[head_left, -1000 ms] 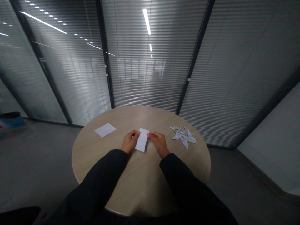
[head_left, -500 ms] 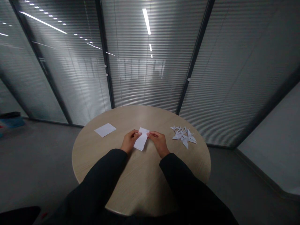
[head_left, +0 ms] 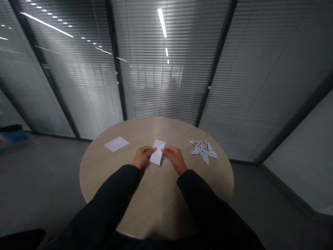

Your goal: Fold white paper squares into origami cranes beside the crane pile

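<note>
A folded sheet of white paper is held between my two hands over the middle of the round table. My left hand pinches its left edge, thumb on top. On the opposite edge, the thumb and fingers of my right hand grip the sheet. A crease line crosses the upper part of the paper. Fingers beneath the sheet are hidden. To the right lies a cluster of several folded white paper cranes. Flat on the table at the left is white paper; whether one sheet or a stack, I cannot tell.
The round wooden table stands close to a glass partition with blinds. A blue bin with a black liner is on the floor at far left. A white wall rises at the right.
The folded paper has turned slightly and its lower edges now line up as one. Both hands have shifted a little on its edges. The cranes and the flat paper stay put.
</note>
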Available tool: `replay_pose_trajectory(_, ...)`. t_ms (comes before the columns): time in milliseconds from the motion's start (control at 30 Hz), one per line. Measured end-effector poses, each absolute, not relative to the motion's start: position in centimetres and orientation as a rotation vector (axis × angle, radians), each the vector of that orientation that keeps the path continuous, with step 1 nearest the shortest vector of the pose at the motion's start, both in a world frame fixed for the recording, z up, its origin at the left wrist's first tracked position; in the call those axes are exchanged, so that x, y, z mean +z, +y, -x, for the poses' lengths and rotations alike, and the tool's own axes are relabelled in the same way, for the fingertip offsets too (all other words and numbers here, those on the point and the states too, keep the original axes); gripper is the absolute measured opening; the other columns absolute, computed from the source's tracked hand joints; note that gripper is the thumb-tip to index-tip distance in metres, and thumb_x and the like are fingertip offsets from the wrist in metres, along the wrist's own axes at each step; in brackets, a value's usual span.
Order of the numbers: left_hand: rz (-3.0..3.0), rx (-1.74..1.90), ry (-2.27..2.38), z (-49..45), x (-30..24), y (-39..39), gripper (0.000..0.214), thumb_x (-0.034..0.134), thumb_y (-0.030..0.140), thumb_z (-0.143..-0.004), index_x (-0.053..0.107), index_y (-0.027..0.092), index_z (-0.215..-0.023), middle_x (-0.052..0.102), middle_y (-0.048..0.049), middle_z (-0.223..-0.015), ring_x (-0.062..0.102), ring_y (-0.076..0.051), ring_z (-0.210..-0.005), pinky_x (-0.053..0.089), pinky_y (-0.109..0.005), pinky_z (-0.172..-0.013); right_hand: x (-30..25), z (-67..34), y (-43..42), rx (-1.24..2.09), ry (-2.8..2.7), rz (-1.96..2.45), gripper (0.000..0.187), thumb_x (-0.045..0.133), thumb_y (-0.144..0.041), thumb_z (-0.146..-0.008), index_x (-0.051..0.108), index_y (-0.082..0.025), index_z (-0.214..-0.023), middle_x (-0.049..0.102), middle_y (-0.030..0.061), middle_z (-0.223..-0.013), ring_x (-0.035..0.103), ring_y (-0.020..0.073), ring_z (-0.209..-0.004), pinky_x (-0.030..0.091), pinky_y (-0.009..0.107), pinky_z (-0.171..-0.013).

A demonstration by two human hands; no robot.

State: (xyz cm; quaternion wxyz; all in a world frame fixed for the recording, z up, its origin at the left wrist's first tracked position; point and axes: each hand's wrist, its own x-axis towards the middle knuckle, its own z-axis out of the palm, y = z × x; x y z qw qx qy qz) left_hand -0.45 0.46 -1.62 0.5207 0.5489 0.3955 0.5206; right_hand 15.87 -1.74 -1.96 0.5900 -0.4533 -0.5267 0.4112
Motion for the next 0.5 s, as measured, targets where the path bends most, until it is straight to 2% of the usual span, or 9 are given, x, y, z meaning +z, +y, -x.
replay_pose_trajectory(300,-1.277,1.305,0.950,0.42,-1.83,0.81,0.043,0.078,0.052,-0.053,0.069,0.012,-0.066,0.062,-0.0037,-0.058,0.052,-0.012,-0.052,0.038,-0.026,-0.052,-2.66,-15.78,-1.42,1.066,-1.275,1.092,0.023,0.076,-0.036,-0.057,0.072,-0.018,-0.071,0.073,0.0030,-0.070,0.067,0.0195,-0.065,0.052,0.033,-0.069)
replay_pose_trajectory(500,-1.363,1.183,1.005,0.45,-1.55,0.47,0.046,0.078,0.055,-0.052,0.069,0.012,-0.063,0.054,0.0000,-0.049,0.043,-0.009,-0.046,0.030,-0.024,-0.047,-2.69,-16.28,-1.00,0.956,-1.220,1.130,0.023,0.076,-0.037,-0.056,0.070,-0.019,-0.069,0.073,0.0031,-0.068,0.067,0.0202,-0.064,0.051,0.032,-0.065)
